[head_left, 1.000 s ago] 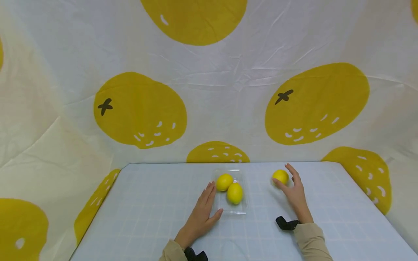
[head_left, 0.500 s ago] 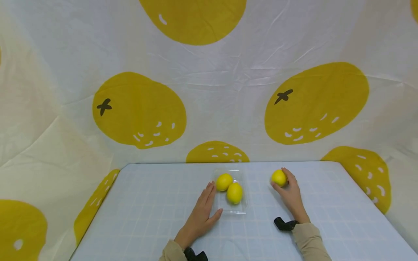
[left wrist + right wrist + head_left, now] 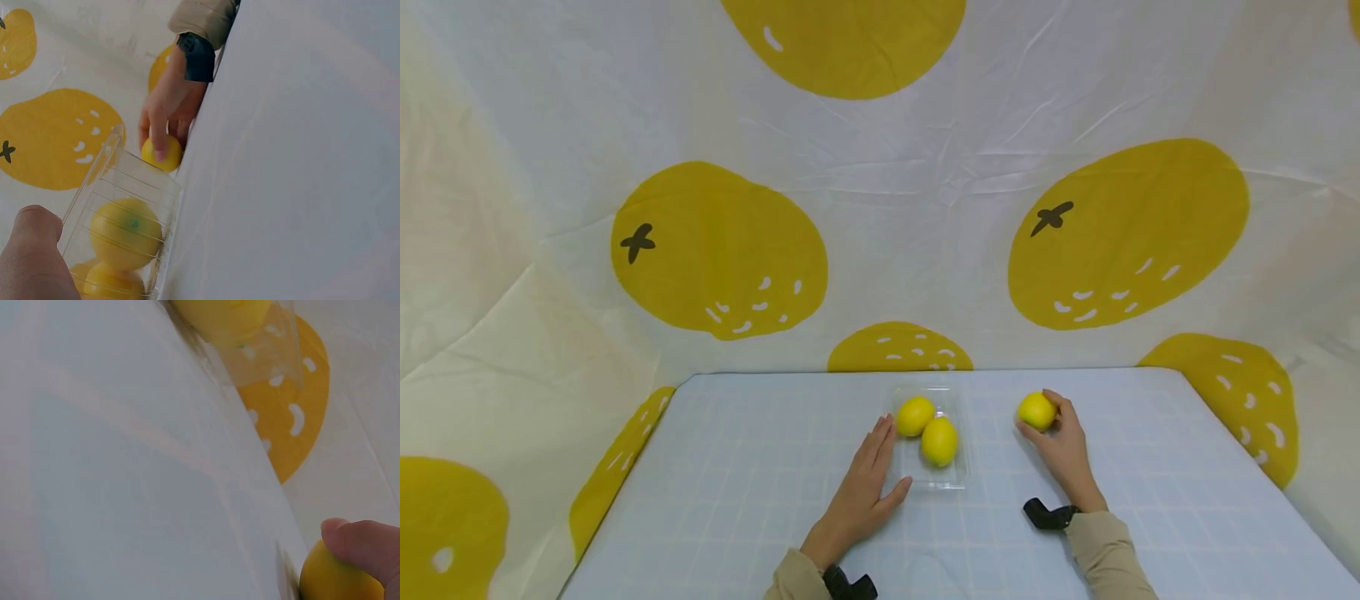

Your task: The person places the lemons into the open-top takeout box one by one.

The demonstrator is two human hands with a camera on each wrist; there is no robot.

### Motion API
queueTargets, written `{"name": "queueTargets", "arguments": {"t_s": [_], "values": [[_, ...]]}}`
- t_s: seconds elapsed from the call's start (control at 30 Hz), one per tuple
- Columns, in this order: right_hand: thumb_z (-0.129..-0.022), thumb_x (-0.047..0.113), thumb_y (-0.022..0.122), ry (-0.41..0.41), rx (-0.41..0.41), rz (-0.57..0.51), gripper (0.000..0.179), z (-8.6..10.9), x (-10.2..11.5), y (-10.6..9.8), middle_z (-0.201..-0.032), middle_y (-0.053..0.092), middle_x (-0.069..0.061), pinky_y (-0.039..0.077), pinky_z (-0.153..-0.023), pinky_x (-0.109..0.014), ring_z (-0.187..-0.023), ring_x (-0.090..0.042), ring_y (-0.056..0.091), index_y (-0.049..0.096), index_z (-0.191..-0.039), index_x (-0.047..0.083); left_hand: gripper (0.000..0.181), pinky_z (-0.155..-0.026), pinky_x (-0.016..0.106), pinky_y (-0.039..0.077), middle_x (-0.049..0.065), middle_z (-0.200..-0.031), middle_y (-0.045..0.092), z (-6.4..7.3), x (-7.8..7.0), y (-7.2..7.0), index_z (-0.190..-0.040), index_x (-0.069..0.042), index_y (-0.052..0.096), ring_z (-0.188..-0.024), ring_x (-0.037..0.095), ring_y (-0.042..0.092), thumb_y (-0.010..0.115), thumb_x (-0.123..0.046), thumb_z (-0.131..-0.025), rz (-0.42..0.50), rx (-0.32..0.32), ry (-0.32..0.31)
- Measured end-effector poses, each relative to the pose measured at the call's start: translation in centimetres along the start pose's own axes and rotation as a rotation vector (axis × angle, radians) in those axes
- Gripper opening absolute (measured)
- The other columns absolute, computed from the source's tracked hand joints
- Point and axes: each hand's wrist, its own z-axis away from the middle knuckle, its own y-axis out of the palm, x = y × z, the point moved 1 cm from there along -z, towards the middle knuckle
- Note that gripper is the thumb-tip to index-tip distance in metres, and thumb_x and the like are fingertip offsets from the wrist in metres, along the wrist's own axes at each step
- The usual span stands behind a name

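Observation:
My right hand (image 3: 1064,452) grips a yellow lemon (image 3: 1035,412) between thumb and fingers at the right of the table. In the right wrist view the thumb presses on that lemon (image 3: 337,578). A clear plastic box (image 3: 957,475) stands near the table's middle with two lemons inside, one at the back left (image 3: 915,416) and one in front of it (image 3: 939,442). Straight-fingered, my left hand (image 3: 861,492) rests along the left side of the box. The left wrist view shows its thumb (image 3: 37,250) at the near wall of the box.
A pale blue checked cloth covers the table (image 3: 737,467). Behind it hangs a white curtain (image 3: 917,233) printed with big yellow fruit. Each wrist wears a black camera band (image 3: 1048,515), and the table's back edge lies just beyond the box.
My right hand, spread around the lemon a second ago, has closed its fingers on it and moved it slightly left. The left hand and the box have kept their places.

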Motion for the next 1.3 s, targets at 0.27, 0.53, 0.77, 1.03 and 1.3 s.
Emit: {"name": "queueTargets", "arguments": {"t_s": [0.27, 0.53, 0.77, 1.03, 1.3], "values": [[-0.083, 0.011, 0.080, -0.005, -0.051, -0.013, 0.072, 0.0, -0.1, 0.5, -0.144, 0.042, -0.023, 0.038, -0.100, -0.050, -0.121, -0.039, 0.046, 0.040, -0.142, -0.001, 0.074, -0.114, 0.056, 0.029, 0.018, -0.162, 0.021, 0.0, -0.1, 0.0, -0.155, 0.003, 0.024, -0.150, 0.030, 0.019, 0.051, -0.041, -0.101, -0.020, -0.023, 0.016], [-0.081, 0.011, 0.082, 0.013, -0.094, -0.015, 0.070, 0.3, 0.2, 1.1, -0.142, 0.044, -0.021, 0.039, -0.099, -0.044, -0.120, -0.036, 0.048, 0.043, -0.139, -0.001, 0.075, -0.117, 0.052, 0.024, 0.011, -0.165, 0.013, 0.1, -0.1, 0.0, -0.156, 0.001, 0.022, -0.151, 0.026, 0.014, 0.050, -0.041, -0.101, -0.019, 0.008, -0.014], [-0.080, 0.010, 0.082, 0.019, -0.105, -0.014, 0.070, 0.6, 0.7, 1.3, -0.140, 0.046, -0.021, 0.038, -0.097, -0.042, -0.117, -0.035, 0.048, 0.044, -0.138, -0.002, 0.075, -0.116, 0.053, 0.026, 0.016, -0.164, 0.018, 0.0, -0.2, 0.3, -0.156, 0.002, 0.023, -0.151, 0.027, 0.015, 0.050, -0.042, -0.101, -0.026, -0.007, -0.018], [-0.080, 0.011, 0.083, 0.042, -0.087, -0.051, 0.072, 1.0, 1.2, 1.5, -0.142, 0.044, -0.020, 0.040, -0.098, -0.042, -0.119, -0.036, 0.049, 0.044, -0.140, 0.000, 0.075, -0.115, 0.052, 0.028, 0.018, -0.162, 0.022, 0.1, -0.3, 0.4, -0.155, 0.003, 0.025, -0.150, 0.029, 0.019, 0.049, -0.044, -0.101, -0.059, -0.028, -0.010], [-0.078, 0.009, 0.084, 0.013, -0.109, -0.101, 0.072, 1.1, 2.4, 1.5, -0.142, 0.046, -0.020, 0.041, -0.102, -0.048, -0.121, -0.038, 0.048, 0.046, -0.138, 0.000, 0.075, -0.115, 0.053, 0.027, 0.010, -0.165, 0.014, 0.1, -0.4, 0.3, -0.156, 0.001, 0.022, -0.151, 0.026, 0.016, 0.049, -0.044, -0.101, -0.045, -0.004, -0.030]]}}
